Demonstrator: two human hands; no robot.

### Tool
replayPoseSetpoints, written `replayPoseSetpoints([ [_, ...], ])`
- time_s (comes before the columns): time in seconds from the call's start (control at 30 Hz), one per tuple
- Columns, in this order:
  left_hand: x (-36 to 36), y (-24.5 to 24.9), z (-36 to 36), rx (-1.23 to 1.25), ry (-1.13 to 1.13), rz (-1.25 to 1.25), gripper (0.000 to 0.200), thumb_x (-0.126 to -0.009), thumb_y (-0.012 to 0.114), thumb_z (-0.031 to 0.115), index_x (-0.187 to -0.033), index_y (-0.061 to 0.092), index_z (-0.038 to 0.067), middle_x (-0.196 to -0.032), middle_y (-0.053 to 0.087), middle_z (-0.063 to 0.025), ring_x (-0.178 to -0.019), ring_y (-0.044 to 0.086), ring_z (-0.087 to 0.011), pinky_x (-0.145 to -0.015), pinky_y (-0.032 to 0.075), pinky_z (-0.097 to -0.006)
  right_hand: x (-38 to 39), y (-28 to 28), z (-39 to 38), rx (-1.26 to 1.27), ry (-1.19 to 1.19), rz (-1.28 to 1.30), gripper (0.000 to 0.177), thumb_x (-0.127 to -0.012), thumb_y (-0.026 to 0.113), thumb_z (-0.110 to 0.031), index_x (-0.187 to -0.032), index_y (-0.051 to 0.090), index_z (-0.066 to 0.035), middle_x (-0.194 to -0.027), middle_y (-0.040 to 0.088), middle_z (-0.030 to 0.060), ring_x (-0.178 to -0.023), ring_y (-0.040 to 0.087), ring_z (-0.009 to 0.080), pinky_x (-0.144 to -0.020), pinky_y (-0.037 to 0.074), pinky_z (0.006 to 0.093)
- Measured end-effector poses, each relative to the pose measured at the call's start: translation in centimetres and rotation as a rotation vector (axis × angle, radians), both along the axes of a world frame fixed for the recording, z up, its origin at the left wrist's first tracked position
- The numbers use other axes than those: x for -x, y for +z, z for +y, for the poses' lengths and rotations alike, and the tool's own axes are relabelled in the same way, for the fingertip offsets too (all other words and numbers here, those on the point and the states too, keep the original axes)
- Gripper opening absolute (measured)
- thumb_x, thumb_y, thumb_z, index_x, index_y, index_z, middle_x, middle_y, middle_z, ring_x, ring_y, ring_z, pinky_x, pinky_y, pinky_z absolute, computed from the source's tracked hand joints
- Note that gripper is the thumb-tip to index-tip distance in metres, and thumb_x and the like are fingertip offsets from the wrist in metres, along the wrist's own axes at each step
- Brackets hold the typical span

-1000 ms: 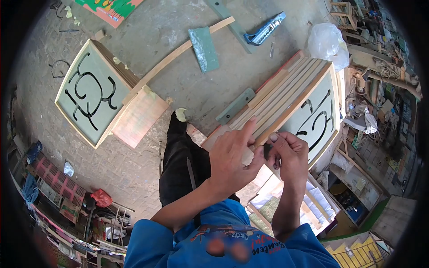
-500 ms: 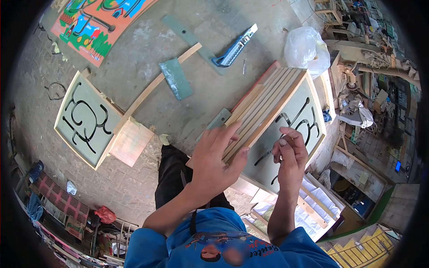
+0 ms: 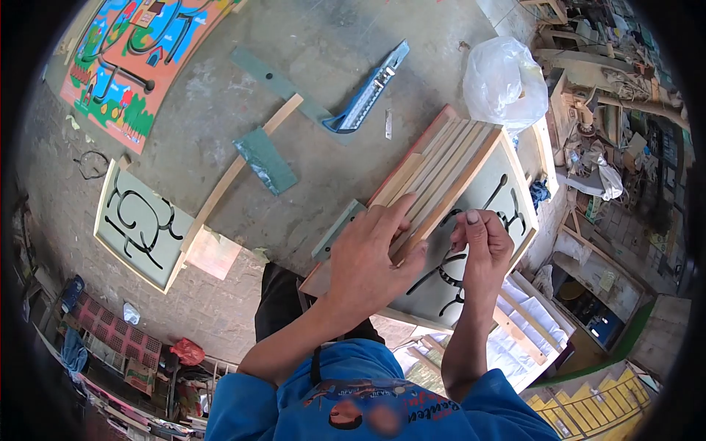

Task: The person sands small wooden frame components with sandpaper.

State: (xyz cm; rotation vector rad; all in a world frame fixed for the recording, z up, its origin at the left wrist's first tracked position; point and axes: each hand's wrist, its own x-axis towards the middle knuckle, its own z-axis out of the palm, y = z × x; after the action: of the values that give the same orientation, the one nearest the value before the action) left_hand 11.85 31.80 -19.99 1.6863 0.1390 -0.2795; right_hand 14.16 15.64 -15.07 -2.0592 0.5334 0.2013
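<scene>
A stack of wood-framed panels (image 3: 448, 158) stands on edge by the table's near right side. My left hand (image 3: 375, 253) rests on it, fingers curled over the upper edges and thumb against the outermost frame, gripping it. That outermost panel (image 3: 482, 195) has a grey-green face with curved black grooves. Over this face is my right hand (image 3: 484, 246), thumb and fingers pinched together; whatever they hold is too small or hidden to make out. A green strip with a hole (image 3: 340, 229) lies beside the stack, close to my left hand.
On the grey table (image 3: 198, 110) lie a blue utility knife (image 3: 371, 88), a small blade piece (image 3: 388, 123), a green block (image 3: 266, 162) and a wooden strip (image 3: 220, 187). A plastic bag (image 3: 506, 82), a colourful printed board (image 3: 140, 66) and another grooved panel (image 3: 140, 228) surround them.
My left hand has settled onto the stack, its fingers bending over the edges. My right hand's fingers have closed into a tighter pinch. The view has shifted slightly.
</scene>
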Motion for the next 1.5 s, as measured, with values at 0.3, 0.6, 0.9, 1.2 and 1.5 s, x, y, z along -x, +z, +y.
replayPoseSetpoints([
  [0.3,0.0,-0.2,0.1,0.081,-0.002,0.044,0.062,-0.077,0.074,0.009,-0.135,0.052,0.006,-0.095,0.061,-0.0108,-0.085,0.060,-0.0236,-0.076,0.051,-0.0349,-0.8,-0.2,-0.3,0.010,-0.018,0.035,0.030,-0.099,0.061,-0.028,-0.091,0.067,0.000,-0.067,0.060,0.0023,-0.059,0.051,0.0065,-0.055,0.042,0.0213],
  [0.6,-0.4,-0.4,0.4,0.128,-0.048,0.086,0.066,-0.079,0.073,0.009,-0.140,0.047,0.005,-0.097,0.060,-0.0107,-0.087,0.058,-0.0233,-0.077,0.050,-0.0349,-3.2,-0.4,-0.3,0.056,-0.067,0.022,0.025,-0.097,0.064,-0.026,-0.094,0.061,-0.002,-0.065,0.059,0.0031,-0.053,0.051,0.0056,-0.048,0.042,0.0204],
  [0.9,-0.6,-0.6,0.6,0.122,-0.095,0.080,0.067,-0.080,0.074,0.009,-0.140,0.046,0.003,-0.097,0.059,-0.0117,-0.089,0.057,-0.0246,-0.078,0.050,-0.0361,-5.1,-0.3,-0.6,0.081,-0.084,0.079,0.025,-0.095,0.068,-0.024,-0.093,0.059,0.000,-0.064,0.060,0.0037,-0.053,0.054,0.0065,-0.047,0.044,0.0203],
  [1.2,-0.8,-0.6,0.8,0.101,-0.149,0.090,0.066,-0.079,0.075,0.010,-0.138,0.047,0.001,-0.099,0.059,-0.0135,-0.089,0.058,-0.0251,-0.079,0.051,-0.0361,-5.7,0.3,-0.8,0.041,-0.096,0.143,0.025,-0.095,0.067,-0.024,-0.092,0.059,0.000,-0.065,0.061,0.0046,-0.055,0.056,0.0074,-0.050,0.046,0.0207],
  [1.5,1.6,0.1,3.2,0.027,0.128,0.128,0.016,-0.090,0.061,0.004,-0.106,0.062,-0.001,-0.097,0.058,-0.0054,-0.088,0.057,-0.0143,-0.082,0.046,-0.0264,2.5,3.7,-5.3,-0.145,-0.283,-0.101,0.023,-0.102,0.044,-0.017,-0.088,0.054,-0.001,-0.070,0.055,0.0047,-0.056,0.046,0.0078,-0.051,0.038,0.0226],
])
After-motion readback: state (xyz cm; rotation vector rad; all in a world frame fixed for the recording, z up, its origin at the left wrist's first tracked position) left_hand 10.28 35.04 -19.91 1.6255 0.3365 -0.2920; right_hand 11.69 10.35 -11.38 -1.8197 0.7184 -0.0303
